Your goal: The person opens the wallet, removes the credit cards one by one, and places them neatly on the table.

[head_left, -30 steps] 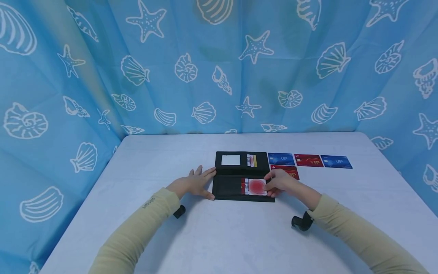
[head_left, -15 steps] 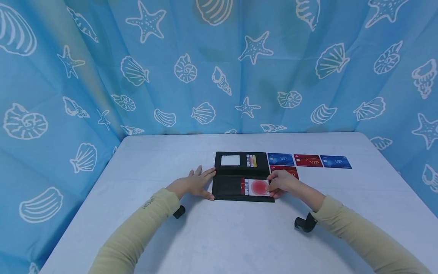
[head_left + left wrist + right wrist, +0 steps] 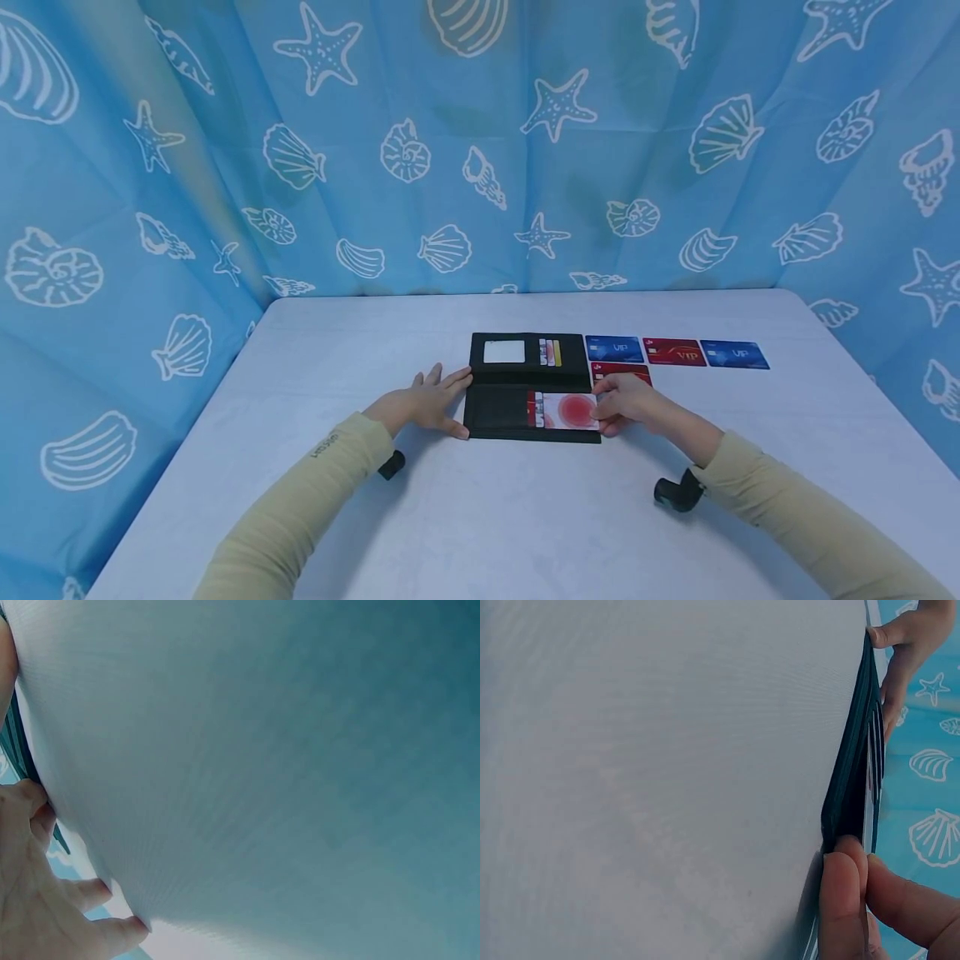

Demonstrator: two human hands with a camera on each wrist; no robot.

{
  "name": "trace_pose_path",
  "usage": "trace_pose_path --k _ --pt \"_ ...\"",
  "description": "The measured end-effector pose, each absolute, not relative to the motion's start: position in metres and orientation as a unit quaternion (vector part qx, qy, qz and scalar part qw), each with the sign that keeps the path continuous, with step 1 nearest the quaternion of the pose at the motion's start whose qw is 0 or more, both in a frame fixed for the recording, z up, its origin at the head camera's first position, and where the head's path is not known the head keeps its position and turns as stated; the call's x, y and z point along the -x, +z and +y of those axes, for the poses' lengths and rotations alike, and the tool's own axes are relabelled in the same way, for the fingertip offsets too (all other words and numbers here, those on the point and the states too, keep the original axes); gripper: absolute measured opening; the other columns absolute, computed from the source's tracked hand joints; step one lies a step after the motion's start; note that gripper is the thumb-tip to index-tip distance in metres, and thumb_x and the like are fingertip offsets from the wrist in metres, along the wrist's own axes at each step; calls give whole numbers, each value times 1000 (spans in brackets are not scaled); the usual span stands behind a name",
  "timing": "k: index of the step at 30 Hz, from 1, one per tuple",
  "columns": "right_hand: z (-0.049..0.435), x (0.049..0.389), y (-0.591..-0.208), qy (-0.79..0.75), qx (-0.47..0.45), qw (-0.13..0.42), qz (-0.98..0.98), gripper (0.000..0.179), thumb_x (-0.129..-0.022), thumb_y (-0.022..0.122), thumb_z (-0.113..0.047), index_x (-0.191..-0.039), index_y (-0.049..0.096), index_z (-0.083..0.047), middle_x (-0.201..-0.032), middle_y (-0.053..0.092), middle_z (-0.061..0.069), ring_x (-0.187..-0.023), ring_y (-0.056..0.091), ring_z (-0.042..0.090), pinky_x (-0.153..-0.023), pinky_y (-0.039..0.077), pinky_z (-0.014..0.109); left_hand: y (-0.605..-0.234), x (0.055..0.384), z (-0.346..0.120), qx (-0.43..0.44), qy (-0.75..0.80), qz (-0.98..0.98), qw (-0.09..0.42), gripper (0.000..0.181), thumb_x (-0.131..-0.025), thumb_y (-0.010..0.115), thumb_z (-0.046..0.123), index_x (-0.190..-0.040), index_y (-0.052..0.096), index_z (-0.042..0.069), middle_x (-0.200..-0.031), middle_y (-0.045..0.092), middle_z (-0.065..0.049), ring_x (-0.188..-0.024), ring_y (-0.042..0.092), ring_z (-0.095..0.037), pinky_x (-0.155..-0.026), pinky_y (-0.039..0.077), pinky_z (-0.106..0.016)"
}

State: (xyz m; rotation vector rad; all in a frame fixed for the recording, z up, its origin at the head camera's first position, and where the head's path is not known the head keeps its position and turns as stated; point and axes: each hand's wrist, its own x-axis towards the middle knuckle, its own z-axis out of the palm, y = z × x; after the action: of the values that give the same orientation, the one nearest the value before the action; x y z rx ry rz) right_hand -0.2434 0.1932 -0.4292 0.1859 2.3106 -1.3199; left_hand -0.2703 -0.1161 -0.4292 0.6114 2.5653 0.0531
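Observation:
A black bifold wallet [image 3: 495, 407] lies open and flat on the white table. In the head view, my right hand [image 3: 630, 402] pinches the right end of a white card with a red circle [image 3: 564, 412], which sticks partly out of the wallet's lower slots. The right wrist view shows thumb and fingers [image 3: 840, 885] on either side of the card's edge. With fingers spread, my left hand [image 3: 426, 407] rests at the wallet's left edge, fingertips and thumb touching it. Other card edges [image 3: 535, 409] show in the slots left of the pinched card.
Right of the wallet lie a blue VIP card [image 3: 615, 348], a red VIP card [image 3: 673, 352] and another blue one [image 3: 735, 354]. A second red card [image 3: 619, 372] is partly covered by my right hand. A blue seashell curtain [image 3: 450, 183] hangs behind the table.
My right hand has moved to the right, drawing the red-circle card further out of its slot; more of its white face shows. The left hand has stayed in place.

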Motion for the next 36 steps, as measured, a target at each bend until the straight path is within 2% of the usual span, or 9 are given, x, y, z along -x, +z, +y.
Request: trace_pose_path --k 20,28,36 --pt "208 239 -429 -488 -71 241 836 45 -82 66 -7 -119 42 4 -82 61 12 -59 62 18 -61 53 26 -426 269 -115 -224 20 941 252 97 -76 63 56 -148 10 18 -155 -2 5 -139 -6 -36 -110 4 -56" --pt "222 237 -428 -492 -61 236 836 52 -81 68 -10 -124 40 4 -93 58 14 -61 62 18 -64 54 27 -428 270 -116 -227 18 941 250 99 -75 63 57 -149 10 18 -155 -2 5 -139 -6 -37 -109 4 -57" --pt "236 234 -424 -493 -64 234 836 56 -83 68 -15 -126 38 5 -92 58 13 -65 62 18 -66 54 27 -429 270 -116 -222 22 941 253 99 -75 63 57 -149 9 19 -155 -3 5 -139 -7 -36 -110 3 -56"
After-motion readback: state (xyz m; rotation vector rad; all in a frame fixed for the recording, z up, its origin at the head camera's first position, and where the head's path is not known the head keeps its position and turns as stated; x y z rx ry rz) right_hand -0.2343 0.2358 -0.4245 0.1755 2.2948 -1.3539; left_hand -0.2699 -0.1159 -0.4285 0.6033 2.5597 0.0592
